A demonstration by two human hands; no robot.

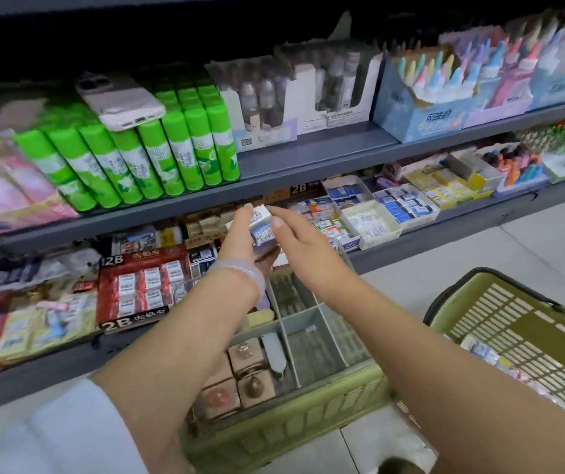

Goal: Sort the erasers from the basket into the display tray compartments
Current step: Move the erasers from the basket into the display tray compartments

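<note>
My left hand (240, 237) holds a small stack of wrapped white erasers (263, 229) in front of the lower shelf, fingers curled round them. My right hand (294, 230) reaches in from the right, its fingertips touching the top eraser of the stack. Behind the hands, display trays (377, 230) with compartments of boxed erasers sit on the lower shelf. A green basket (520, 323) stands at the lower right with a few packets inside.
A green crate (308, 415) with grey dividers lies below my arms, holding small boxes. Red 2B eraser boxes (144, 285) fill the shelf left. Green glue sticks (158, 155) and a phone (120, 100) rest on the upper shelf.
</note>
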